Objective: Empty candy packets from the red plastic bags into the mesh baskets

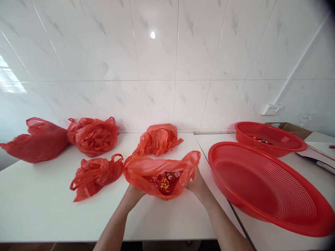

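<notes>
Both my hands hold one red plastic bag [157, 170] on the white table [39, 205], right in front of me. My left hand [134, 192] grips its lower left side, fingers tucked under the plastic. My right hand [196, 184] pinches its right edge. The bag's mouth gapes toward me and shows small red packets with yellow print [167, 181] inside.
Several other red plastic bags lie on the table: one behind [158, 139], one at the left [95, 176], two at the far left [92, 136] [36, 141]. A large red mesh basket [264, 184] sits to the right, a second [269, 137] behind it, a cardboard box [290, 128] beyond.
</notes>
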Tool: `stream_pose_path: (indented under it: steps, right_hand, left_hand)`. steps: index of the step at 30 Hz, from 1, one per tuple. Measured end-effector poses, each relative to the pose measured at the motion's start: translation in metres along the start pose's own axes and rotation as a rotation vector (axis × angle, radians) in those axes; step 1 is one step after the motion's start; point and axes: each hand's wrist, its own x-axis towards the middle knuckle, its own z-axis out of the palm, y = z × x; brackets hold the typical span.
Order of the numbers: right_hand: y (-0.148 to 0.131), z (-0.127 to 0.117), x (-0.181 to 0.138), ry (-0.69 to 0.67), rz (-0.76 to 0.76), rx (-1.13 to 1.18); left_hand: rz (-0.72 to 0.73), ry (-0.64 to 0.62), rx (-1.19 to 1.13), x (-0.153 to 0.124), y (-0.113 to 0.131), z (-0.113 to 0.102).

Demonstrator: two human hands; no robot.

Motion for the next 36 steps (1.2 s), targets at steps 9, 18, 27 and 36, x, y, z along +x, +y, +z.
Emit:
stream_pose_path:
  steps: [9,18,27,36]
  right_hand:
    - [0.002,-0.023,-0.001,0.187,0.034,0.418]
    - [0.008,-0.019,-0.001,0.086,0.179,0.982]
    - [0.011,0.011,-0.021,-0.222,0.079,0.444]
    - [0.004,0.027,-0.035,-0.072,0.229,0.293]
  left_hand:
    - [-0.228,0.13,-0.452,-0.011,0.015,0.005]
    - [-0.45,0.056,-1.106,-0.017,-0.003,0.036]
    - [-0.487,-0.073,-1.177,-0.014,0.0,0.065]
    - [-0.384,-0.029,-0.955,-0.012,0.003,0.063]
